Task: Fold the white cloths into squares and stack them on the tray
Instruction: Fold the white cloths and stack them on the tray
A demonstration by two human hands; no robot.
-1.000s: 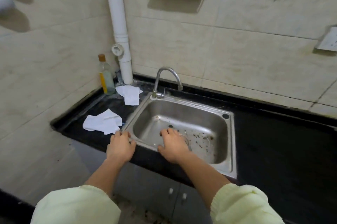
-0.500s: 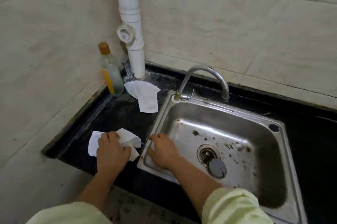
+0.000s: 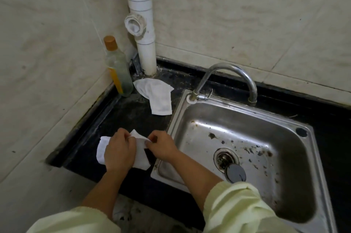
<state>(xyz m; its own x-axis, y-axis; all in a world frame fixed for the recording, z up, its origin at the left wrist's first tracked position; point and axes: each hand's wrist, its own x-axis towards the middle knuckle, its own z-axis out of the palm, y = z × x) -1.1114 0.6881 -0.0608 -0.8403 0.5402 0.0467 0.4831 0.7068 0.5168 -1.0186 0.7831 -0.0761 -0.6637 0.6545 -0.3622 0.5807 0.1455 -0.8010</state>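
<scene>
A crumpled white cloth (image 3: 139,154) lies on the black counter (image 3: 121,118) at the front left, beside the sink. My left hand (image 3: 118,152) lies on top of it with fingers pinching its upper edge. My right hand (image 3: 161,147) pinches the same cloth at its right side, close to the left hand. A second white cloth (image 3: 157,96) lies loosely folded farther back, near the pipe. No tray is in view.
A steel sink (image 3: 247,118) with a dirty basin and a curved tap (image 3: 228,73) fills the right. A glass bottle (image 3: 118,67) with an orange cap stands in the back corner beside a white drain pipe (image 3: 142,23). Tiled walls close the left and back.
My right hand left the sink rim and moved left onto the near cloth. My left hand stayed on the cloth, which is now held by both. The camera moved closer.
</scene>
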